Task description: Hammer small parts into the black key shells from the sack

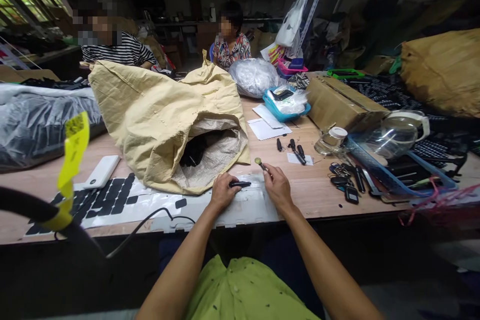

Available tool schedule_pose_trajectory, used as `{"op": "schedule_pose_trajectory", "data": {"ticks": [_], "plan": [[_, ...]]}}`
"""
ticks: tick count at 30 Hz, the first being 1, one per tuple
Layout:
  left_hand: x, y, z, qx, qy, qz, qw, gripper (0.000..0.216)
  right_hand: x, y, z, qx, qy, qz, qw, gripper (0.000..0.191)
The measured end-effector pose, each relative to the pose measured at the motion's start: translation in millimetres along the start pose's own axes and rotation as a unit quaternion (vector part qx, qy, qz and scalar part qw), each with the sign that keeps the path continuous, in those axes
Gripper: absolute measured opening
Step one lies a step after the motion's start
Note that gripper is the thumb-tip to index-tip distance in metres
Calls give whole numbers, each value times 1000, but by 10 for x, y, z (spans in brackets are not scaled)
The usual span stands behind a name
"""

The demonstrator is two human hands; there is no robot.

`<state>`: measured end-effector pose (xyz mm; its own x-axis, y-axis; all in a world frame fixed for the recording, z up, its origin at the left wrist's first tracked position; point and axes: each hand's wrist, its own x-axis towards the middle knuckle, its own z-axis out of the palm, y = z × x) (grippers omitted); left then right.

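My left hand is closed around a slim black pen-shaped piece, which points to the right just above a clear sheet. In my right hand is a small tool with a round, yellowish head and a short dark handle; whether it is a hammer I cannot tell. The head is raised up and to the left, apart from the black piece. Directly behind my left hand lies a big cream sack, its mouth facing me with black items inside.
Black pads on a white sheet and a white power bank lie left. Several black parts lie beyond my right hand. Rightward are a carton, a glass jug and a blue tray. Two people sit across the table.
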<state>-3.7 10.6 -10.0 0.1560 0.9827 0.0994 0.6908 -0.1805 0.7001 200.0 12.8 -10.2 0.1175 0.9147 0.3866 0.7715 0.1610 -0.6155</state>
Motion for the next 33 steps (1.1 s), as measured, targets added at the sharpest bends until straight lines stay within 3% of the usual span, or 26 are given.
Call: {"op": "schedule_pose_trajectory", "data": {"ticks": [6,14,20,26,33], "plan": [[9,56,-6,13,-4,-25,1000,15,-283,-331,-69,91,-101,-49,989,36],[10,98,-4,30,-4,-36,999,14,-363,-395,-15,24,-130,-67,989,38],[9,106,10,25,-1,-32,999,14,-325,-371,-98,27,-92,-61,994,36],[5,111,27,23,6,-39,999,15,-332,-279,-110,25,-118,-43,992,35],[-12,106,17,23,6,-23,999,15,126,-81,-27,-82,-56,-1,995,37]]}}
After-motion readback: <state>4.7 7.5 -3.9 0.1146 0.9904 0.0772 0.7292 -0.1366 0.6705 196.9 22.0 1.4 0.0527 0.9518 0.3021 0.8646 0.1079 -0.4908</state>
